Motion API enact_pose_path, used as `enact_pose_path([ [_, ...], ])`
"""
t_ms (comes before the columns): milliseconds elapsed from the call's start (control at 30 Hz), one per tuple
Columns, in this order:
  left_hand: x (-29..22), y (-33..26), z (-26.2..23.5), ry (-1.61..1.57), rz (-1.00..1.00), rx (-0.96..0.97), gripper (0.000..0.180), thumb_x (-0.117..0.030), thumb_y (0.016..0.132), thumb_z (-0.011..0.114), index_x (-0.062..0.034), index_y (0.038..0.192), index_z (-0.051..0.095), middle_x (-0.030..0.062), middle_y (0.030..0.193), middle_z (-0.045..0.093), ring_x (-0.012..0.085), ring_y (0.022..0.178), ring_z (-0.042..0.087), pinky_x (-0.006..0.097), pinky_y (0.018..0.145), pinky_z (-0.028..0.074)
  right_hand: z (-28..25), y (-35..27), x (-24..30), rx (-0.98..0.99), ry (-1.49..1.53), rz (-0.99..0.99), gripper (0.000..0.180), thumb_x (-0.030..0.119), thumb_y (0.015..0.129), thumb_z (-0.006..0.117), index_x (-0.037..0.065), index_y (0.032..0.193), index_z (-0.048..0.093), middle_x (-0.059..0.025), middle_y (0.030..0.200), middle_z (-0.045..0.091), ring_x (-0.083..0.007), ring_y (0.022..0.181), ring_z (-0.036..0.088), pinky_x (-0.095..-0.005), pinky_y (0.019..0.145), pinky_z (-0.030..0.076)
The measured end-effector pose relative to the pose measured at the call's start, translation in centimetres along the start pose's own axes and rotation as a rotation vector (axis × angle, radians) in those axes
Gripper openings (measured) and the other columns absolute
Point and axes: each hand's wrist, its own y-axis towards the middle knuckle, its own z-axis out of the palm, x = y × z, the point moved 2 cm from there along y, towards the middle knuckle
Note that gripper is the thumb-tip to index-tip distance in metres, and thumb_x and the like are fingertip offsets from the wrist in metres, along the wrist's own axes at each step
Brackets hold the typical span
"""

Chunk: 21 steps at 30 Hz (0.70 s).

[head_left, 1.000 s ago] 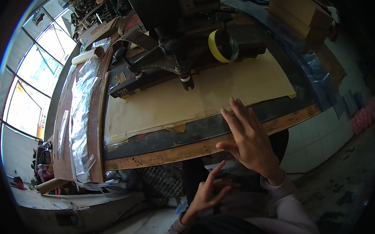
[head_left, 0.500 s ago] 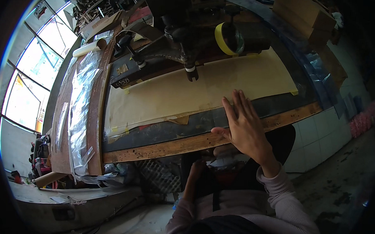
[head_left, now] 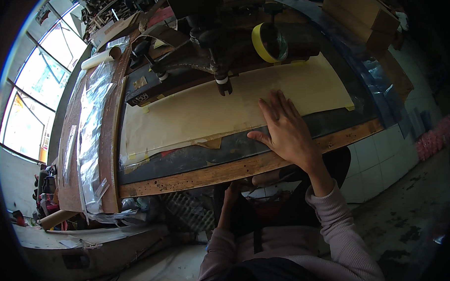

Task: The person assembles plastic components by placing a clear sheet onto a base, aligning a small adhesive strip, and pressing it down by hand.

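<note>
One long cream paper sheet [head_left: 201,117] is laid flat on the black-topped, wood-edged table [head_left: 209,176]. Right hand [head_left: 288,136] is placed palm-down over the sheet's near edge, right of its middle; grip spread flat, nothing held, contact can't be confirmed. Left hand [head_left: 231,193] is seen nearer than the sheet, lower, partly shadowed; grip can't be told. Dark straight bar [head_left: 154,94] is set along the sheet's far edge.

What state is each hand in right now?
Left hand: below the brown wooden table edge; cannot tell.
Right hand: open, over the flat cream sheet, nothing visibly held.
</note>
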Motion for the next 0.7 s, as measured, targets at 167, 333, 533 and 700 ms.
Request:
enact_pose_path([
  [167, 0.7, 0.1, 0.0, 0.003, 0.123, 0.015, 0.034, -0.029, 0.093, 0.048, -0.0132, 0.123, 0.055, 0.0161, 0.111, 0.065, 0.0341, 0.110, 0.059, 0.039, 0.088, 0.048, 0.3, 0.5, 0.4, -0.007, 0.019, -0.001, 0.086, 0.065, 0.081, 0.050, -0.006, 0.129, 0.042, -0.0367, 0.131, 0.040, -0.0469, 0.127, 0.039, -0.0520, 0.106, 0.034],
  [333, 1.4, 0.5, 0.3, 0.030, 0.038, 0.016, 0.032, -0.028, 0.093, 0.052, -0.0139, 0.122, 0.058, 0.0144, 0.114, 0.064, 0.0318, 0.109, 0.060, 0.039, 0.088, 0.048, 0.3, 0.4, 0.5, -0.013, 0.018, 0.009, 0.085, 0.063, 0.082, 0.051, -0.007, 0.129, 0.042, -0.0366, 0.131, 0.040, -0.0470, 0.127, 0.039, -0.0523, 0.105, 0.034],
  [533, 1.4, 0.7, 0.4, 0.043, 0.046, 0.034, 0.033, -0.028, 0.093, 0.052, -0.0132, 0.121, 0.057, 0.0144, 0.114, 0.064, 0.0329, 0.109, 0.060, 0.040, 0.088, 0.048, 0.2, 0.4, 0.4, -0.035, 0.014, 0.010, 0.083, 0.062, 0.082, 0.053, -0.007, 0.126, 0.044, -0.0359, 0.130, 0.041, -0.0464, 0.127, 0.040, -0.0522, 0.105, 0.034],
  [700, 1.3, 1.0, 1.4, 0.120, 0.041, 0.019, 0.033, -0.027, 0.093, 0.051, -0.0121, 0.122, 0.057, 0.0171, 0.112, 0.063, 0.0360, 0.109, 0.059, 0.041, 0.089, 0.047, 0.1, 0.4, 0.1, -0.033, 0.025, 0.034, 0.081, 0.061, 0.081, 0.055, -0.006, 0.126, 0.045, -0.0353, 0.130, 0.042, -0.0456, 0.127, 0.040, -0.0519, 0.106, 0.033],
])
